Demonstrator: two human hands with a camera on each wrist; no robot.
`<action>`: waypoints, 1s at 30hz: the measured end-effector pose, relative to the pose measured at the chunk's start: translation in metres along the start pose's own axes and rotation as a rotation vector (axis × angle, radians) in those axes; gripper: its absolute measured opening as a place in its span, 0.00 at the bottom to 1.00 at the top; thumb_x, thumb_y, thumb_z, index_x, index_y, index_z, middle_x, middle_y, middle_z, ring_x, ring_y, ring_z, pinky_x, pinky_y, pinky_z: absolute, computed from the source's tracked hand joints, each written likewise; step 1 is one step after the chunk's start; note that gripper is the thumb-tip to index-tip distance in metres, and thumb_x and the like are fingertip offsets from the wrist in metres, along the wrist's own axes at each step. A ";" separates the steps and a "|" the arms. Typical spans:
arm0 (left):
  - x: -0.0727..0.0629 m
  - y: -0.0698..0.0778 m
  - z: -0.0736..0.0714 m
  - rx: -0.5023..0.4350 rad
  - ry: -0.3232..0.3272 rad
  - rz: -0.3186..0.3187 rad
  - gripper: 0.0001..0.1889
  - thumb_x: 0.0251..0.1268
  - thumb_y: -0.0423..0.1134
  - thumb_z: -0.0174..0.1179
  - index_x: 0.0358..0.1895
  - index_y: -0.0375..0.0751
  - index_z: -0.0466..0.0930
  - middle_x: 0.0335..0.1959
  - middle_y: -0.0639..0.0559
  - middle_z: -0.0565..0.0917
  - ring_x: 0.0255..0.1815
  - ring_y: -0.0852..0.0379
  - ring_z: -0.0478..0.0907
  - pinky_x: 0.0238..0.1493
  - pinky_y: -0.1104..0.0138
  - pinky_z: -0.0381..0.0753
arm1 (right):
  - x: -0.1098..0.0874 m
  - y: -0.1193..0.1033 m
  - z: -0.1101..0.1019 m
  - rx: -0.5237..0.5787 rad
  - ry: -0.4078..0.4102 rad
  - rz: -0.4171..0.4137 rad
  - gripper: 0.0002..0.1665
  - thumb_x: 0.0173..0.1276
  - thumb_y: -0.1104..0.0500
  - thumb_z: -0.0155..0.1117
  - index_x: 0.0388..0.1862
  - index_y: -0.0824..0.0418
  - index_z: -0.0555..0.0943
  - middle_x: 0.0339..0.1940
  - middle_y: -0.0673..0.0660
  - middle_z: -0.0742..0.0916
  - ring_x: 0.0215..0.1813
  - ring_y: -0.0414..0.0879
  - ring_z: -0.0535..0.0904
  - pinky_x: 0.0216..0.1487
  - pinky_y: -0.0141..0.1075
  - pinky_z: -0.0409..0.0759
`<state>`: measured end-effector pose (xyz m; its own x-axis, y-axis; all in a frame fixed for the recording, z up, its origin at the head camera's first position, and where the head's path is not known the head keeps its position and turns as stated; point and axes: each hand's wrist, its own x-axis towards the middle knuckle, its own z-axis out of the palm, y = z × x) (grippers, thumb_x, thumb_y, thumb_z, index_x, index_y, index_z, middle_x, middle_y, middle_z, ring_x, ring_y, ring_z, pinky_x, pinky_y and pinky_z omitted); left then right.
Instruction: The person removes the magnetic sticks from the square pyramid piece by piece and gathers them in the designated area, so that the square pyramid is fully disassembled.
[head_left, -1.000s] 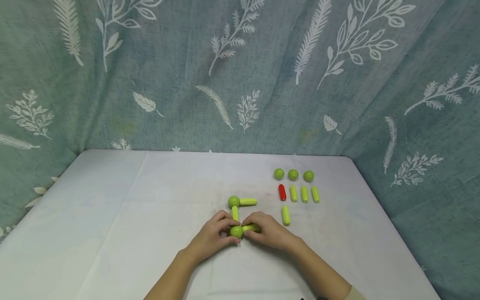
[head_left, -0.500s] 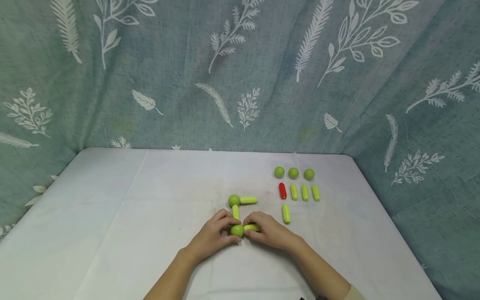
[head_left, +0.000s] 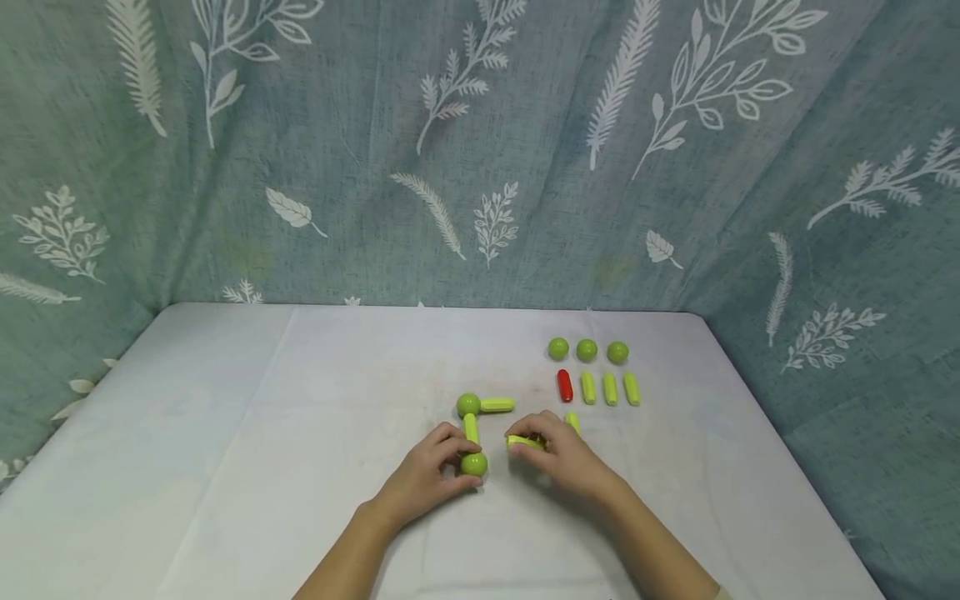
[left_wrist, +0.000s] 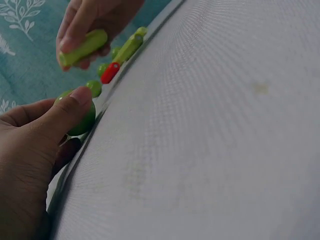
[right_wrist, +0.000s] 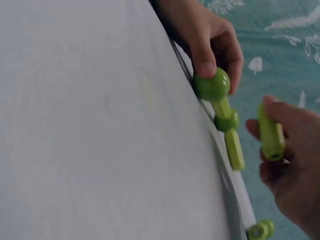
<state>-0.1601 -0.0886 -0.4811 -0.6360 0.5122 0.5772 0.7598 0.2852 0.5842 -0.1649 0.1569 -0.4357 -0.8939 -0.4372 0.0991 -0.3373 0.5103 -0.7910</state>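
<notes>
My left hand (head_left: 429, 473) grips a green ball (head_left: 475, 464) between thumb and fingers on the table. From that ball a yellow-green stick (head_left: 471, 427) runs to a farther green ball (head_left: 468, 405), which has another stick (head_left: 497, 405) pointing right. To the right, my right hand (head_left: 573, 460) pinches a loose yellow-green stick (right_wrist: 271, 134), apart from the near ball. A hole shows in that stick's end in the right wrist view. Behind the right hand lies one more stick (head_left: 573, 422), partly hidden by it.
At the back right, three green balls (head_left: 587, 350) sit in a row. Below them lie a red stick (head_left: 565, 386) and three yellow-green sticks (head_left: 610, 389). A white cloth covers the table (head_left: 300, 433), and a leaf-patterned curtain (head_left: 360, 167) hangs behind it.
My right hand has drawn back from the near ball, up and to the right, carrying the stick that was against it. The left hand still grips the ball in place.
</notes>
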 end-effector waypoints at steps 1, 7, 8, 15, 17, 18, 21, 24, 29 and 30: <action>0.000 0.000 0.000 0.021 0.009 0.007 0.20 0.47 0.38 0.73 0.45 0.41 0.80 0.40 0.54 0.73 0.38 0.62 0.76 0.39 0.74 0.80 | -0.001 0.001 -0.004 0.037 0.047 0.034 0.11 0.63 0.52 0.66 0.42 0.54 0.83 0.37 0.47 0.81 0.38 0.41 0.70 0.39 0.30 0.71; 0.000 0.000 -0.001 0.204 0.046 0.022 0.23 0.37 0.49 0.76 0.41 0.46 0.81 0.40 0.58 0.73 0.40 0.64 0.71 0.41 0.79 0.73 | -0.007 0.013 -0.027 0.232 0.242 0.245 0.15 0.59 0.55 0.71 0.41 0.61 0.82 0.30 0.52 0.83 0.28 0.41 0.70 0.26 0.27 0.70; 0.000 0.000 -0.001 0.226 0.049 0.032 0.24 0.36 0.50 0.76 0.40 0.47 0.81 0.41 0.59 0.73 0.42 0.63 0.71 0.43 0.79 0.73 | -0.007 0.016 -0.031 0.262 0.259 0.279 0.16 0.59 0.56 0.70 0.43 0.63 0.81 0.30 0.53 0.83 0.27 0.41 0.71 0.24 0.27 0.70; -0.001 0.001 -0.002 0.186 -0.005 0.011 0.26 0.35 0.57 0.72 0.37 0.48 0.77 0.49 0.53 0.79 0.53 0.57 0.76 0.55 0.71 0.75 | -0.008 0.043 -0.052 0.253 0.352 0.459 0.18 0.63 0.56 0.67 0.49 0.62 0.77 0.27 0.54 0.80 0.18 0.43 0.70 0.19 0.31 0.74; -0.001 0.001 -0.002 0.135 -0.034 -0.009 0.25 0.37 0.55 0.72 0.39 0.48 0.77 0.51 0.51 0.79 0.54 0.56 0.76 0.56 0.69 0.75 | -0.010 0.050 -0.057 0.216 0.361 0.487 0.19 0.63 0.55 0.67 0.49 0.62 0.77 0.27 0.55 0.79 0.18 0.44 0.72 0.20 0.32 0.77; -0.002 0.001 -0.002 0.106 -0.050 -0.017 0.25 0.38 0.53 0.73 0.41 0.47 0.77 0.52 0.50 0.78 0.54 0.55 0.76 0.56 0.69 0.76 | -0.012 0.053 -0.059 0.201 0.364 0.497 0.19 0.63 0.55 0.67 0.49 0.61 0.77 0.27 0.55 0.79 0.18 0.44 0.73 0.20 0.33 0.77; -0.001 0.002 -0.003 0.034 -0.096 -0.033 0.23 0.46 0.41 0.73 0.48 0.43 0.77 0.56 0.47 0.76 0.53 0.55 0.76 0.54 0.69 0.77 | -0.014 0.060 -0.062 0.168 0.359 0.510 0.19 0.62 0.54 0.68 0.49 0.61 0.77 0.29 0.56 0.79 0.18 0.44 0.74 0.20 0.33 0.77; -0.001 0.002 -0.003 0.062 -0.103 -0.023 0.22 0.53 0.31 0.69 0.53 0.39 0.76 0.58 0.47 0.75 0.50 0.56 0.78 0.50 0.71 0.78 | -0.015 0.064 -0.063 0.142 0.348 0.511 0.19 0.60 0.55 0.70 0.48 0.61 0.78 0.28 0.56 0.79 0.18 0.44 0.74 0.20 0.33 0.77; 0.001 0.001 -0.003 0.271 0.019 0.034 0.18 0.50 0.32 0.70 0.48 0.42 0.81 0.49 0.56 0.82 0.48 0.58 0.80 0.49 0.69 0.79 | -0.016 0.066 -0.061 0.108 0.322 0.497 0.21 0.57 0.53 0.72 0.46 0.62 0.80 0.26 0.55 0.79 0.17 0.44 0.75 0.20 0.33 0.78; 0.002 0.001 -0.003 0.302 0.044 0.046 0.17 0.48 0.34 0.71 0.45 0.43 0.83 0.47 0.57 0.83 0.47 0.59 0.80 0.49 0.69 0.78 | -0.016 0.066 -0.060 0.100 0.320 0.493 0.21 0.56 0.53 0.73 0.45 0.62 0.80 0.25 0.55 0.80 0.17 0.45 0.75 0.20 0.33 0.78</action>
<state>-0.1608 -0.0898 -0.4779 -0.6001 0.4965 0.6272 0.7895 0.4937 0.3645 -0.1910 0.2418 -0.4531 -0.9878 0.0860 -0.1298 0.1556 0.5173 -0.8415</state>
